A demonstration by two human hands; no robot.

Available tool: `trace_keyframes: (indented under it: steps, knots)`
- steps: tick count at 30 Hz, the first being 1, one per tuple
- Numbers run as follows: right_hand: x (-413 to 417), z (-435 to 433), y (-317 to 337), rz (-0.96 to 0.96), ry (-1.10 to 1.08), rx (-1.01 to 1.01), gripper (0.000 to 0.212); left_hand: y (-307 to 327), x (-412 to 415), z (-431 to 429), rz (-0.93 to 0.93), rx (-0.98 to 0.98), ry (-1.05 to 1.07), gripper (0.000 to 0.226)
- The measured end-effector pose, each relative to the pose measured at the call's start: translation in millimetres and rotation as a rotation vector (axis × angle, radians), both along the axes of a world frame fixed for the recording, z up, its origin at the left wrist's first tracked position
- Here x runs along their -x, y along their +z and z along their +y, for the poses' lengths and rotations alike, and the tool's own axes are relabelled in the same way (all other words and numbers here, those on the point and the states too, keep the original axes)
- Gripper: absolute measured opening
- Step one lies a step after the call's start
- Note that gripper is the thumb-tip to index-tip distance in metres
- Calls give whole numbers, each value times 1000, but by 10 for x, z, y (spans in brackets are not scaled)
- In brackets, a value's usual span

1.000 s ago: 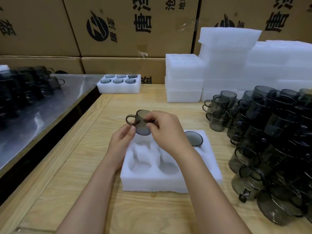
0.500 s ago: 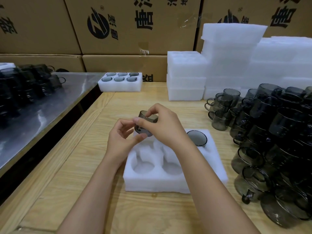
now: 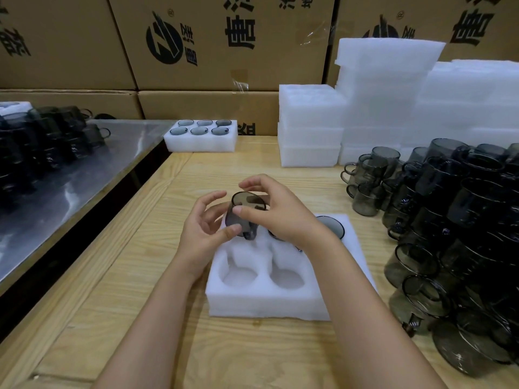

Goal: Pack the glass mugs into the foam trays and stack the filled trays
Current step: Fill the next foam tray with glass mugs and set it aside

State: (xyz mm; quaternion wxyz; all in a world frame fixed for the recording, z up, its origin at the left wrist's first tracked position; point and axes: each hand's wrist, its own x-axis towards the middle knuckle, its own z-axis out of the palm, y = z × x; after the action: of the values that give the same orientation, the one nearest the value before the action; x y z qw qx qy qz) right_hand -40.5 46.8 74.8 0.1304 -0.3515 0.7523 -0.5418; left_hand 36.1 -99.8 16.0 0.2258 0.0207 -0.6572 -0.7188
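Nearest, below the grip, a white foam tray lies on the wooden table. Its two near holes gape open, and plain wood shows along its front edge and its left side. Over the tray's far left hole, the right hand holds a dark glass mug. The mug is tilted, with one round end facing up. The thumb is on its near side and the fingers curl over its far rim. The left hand is just beside it. Its thumb tip touches the low part of the mug, and its other fingers are loose and spread, not wrapped round the glass. To the right of the grip, a second mug sits in the tray's far right hole. Farther right, a big pile of mugs crowds that side of the table, near the tray's right edge. To the left of the grip, the wood runs to the table edge. Then comes a dark gap, then a shiny metal table with more mugs. Past the grip there is open wood. Behind that stand a filled tray, stacks of white foam and a wall of cardboard boxes.
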Motion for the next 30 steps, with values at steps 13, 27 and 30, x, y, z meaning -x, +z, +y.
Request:
trace_keyframes:
  steps: [13, 27, 30]
  knots:
    - [8, -16, -43, 233, 23, -246, 51, -36, 9, -17, -29, 76, -52, 50]
    - [-98, -72, -191, 511, 173, -699, 52, -86, 60, -26, -119, -133, -30, 24]
    - [-149, -79, -264, 562, 155, -751, 57, -74, 62, 3, -104, -82, -21, 32]
